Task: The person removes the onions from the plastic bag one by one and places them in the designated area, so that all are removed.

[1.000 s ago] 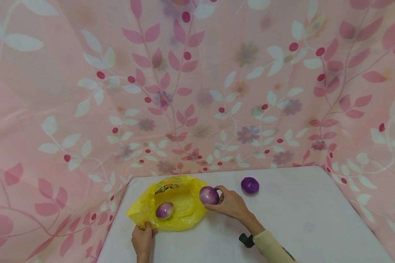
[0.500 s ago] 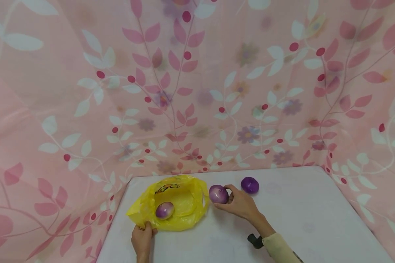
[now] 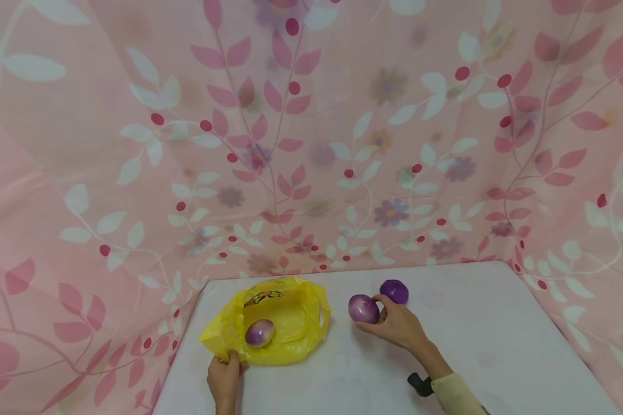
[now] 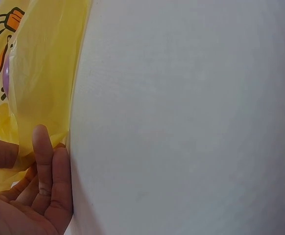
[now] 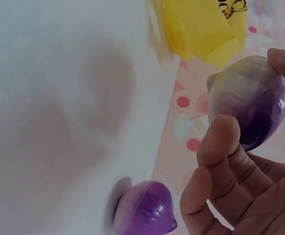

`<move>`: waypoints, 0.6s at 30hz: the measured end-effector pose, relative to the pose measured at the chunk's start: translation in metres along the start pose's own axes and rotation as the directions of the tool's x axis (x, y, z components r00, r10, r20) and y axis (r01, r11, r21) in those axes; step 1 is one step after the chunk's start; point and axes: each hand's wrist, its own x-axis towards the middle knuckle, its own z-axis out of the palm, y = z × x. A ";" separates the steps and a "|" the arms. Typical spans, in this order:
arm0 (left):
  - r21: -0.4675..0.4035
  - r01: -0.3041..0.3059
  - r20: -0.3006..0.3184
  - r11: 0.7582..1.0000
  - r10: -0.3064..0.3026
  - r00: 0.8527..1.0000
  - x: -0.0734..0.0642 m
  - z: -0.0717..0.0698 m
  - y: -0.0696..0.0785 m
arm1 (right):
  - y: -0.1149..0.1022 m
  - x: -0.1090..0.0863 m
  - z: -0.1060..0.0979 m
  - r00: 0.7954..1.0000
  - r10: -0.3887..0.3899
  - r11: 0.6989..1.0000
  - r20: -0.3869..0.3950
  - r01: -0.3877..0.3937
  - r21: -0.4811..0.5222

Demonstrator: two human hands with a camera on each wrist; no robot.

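My right hand (image 3: 402, 328) holds a glossy purple-and-white onion (image 3: 363, 309) above the table between fingers and thumb. In the right wrist view that onion (image 5: 250, 100) shows a pale top and a small nub. A darker purple onion (image 3: 394, 291) lies on the table just behind the right hand. To the left, a yellow plastic bag (image 3: 296, 346) lies with its mouth spread, and another purple-and-white onion (image 3: 259, 333) is inside. My left hand (image 3: 224, 377) pinches the bag's near left edge; the left wrist view shows the thumb and fingers (image 4: 43, 152) about the yellow film.
A white-covered table (image 3: 498, 334) carries everything. Pink floral cloth (image 3: 311, 144) hangs behind it and at both sides. A small dark object (image 3: 420, 384) sits at the right wrist, near the sleeve.
My right hand has moved right with the onion, from the bag's right rim toward the darker onion. The left hand and the bag have stayed in place.
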 end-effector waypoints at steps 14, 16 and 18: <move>-0.004 0.009 0.007 1.000 -0.009 1.000 -0.001 0.000 0.002 | 0.033 -0.006 -0.009 0.999 0.040 0.999 -0.015 -0.040 -0.030; -0.006 0.011 0.006 1.000 -0.011 1.000 -0.001 0.000 0.002 | 0.038 -0.007 -0.011 0.999 0.044 0.999 -0.015 -0.045 -0.025; -0.009 0.013 0.001 1.000 -0.013 1.000 -0.001 0.000 0.002 | 0.043 -0.008 -0.013 0.999 0.053 0.998 -0.013 -0.053 -0.021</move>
